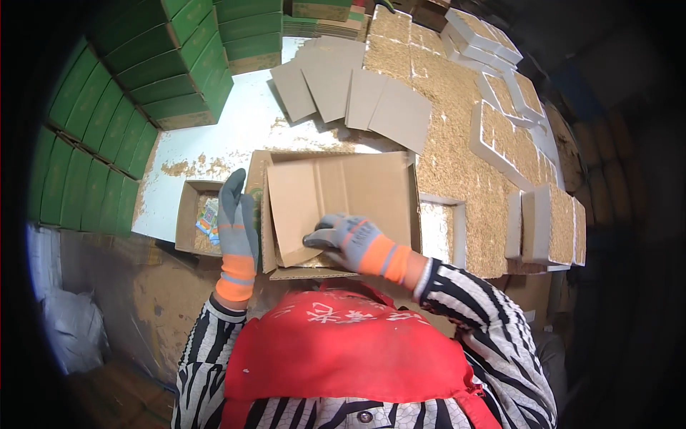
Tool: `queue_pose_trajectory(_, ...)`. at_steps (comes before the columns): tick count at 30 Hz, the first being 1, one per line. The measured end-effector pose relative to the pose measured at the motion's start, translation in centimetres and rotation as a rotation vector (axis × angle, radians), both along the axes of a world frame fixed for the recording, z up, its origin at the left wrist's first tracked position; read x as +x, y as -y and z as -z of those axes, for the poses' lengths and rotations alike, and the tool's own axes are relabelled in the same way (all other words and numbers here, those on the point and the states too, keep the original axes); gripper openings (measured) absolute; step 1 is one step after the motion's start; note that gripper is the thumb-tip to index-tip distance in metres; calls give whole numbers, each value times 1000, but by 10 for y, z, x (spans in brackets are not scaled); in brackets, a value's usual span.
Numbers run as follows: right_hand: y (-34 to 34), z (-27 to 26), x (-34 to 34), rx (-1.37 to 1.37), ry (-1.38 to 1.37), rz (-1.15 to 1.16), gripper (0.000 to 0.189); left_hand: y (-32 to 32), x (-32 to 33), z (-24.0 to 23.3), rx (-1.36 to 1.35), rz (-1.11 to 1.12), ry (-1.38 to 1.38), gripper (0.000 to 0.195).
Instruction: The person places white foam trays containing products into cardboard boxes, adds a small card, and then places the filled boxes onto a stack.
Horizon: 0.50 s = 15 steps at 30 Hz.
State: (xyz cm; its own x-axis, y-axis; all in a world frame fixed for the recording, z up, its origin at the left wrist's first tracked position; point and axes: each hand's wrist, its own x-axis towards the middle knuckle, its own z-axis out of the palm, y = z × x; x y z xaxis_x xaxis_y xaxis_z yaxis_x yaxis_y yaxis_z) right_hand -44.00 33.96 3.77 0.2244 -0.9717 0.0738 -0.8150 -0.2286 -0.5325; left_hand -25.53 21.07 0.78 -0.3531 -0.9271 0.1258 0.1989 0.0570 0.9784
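An open cardboard carton point(257, 167) stands before me on the white table. Inside its opening, a folded brown cardboard sheet point(370, 187) slants across, creased near the middle. My right hand point(348, 238), in a grey and orange work glove, pinches the sheet's lower left part between thumb and fingers. Upright along the carton's left wall is my gloved left hand point(236, 214), its fingers extended and holding nothing visible. The sheet hides most of what lies in the carton; a strip of pale content shows at the near edge.
Left of my left hand, a small carton point(185, 212) holds printed packets point(208, 217). Green boxes point(177, 69) are stacked at the left. Grey cardboard sheets point(332, 80) fan out behind the carton. Tan loose material point(455, 155) and filled white trays point(509, 139) cover the right.
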Motion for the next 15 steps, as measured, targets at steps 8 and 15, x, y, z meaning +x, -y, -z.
queue_pose_trajectory(8,-32,-41,-34,12,-358,257,63,-16,4,16,-55,114,432,62)
queue_pose_trajectory(15,-18,-1,-40,397,-530,163,70,10,13,54,-1048,180,897,51)
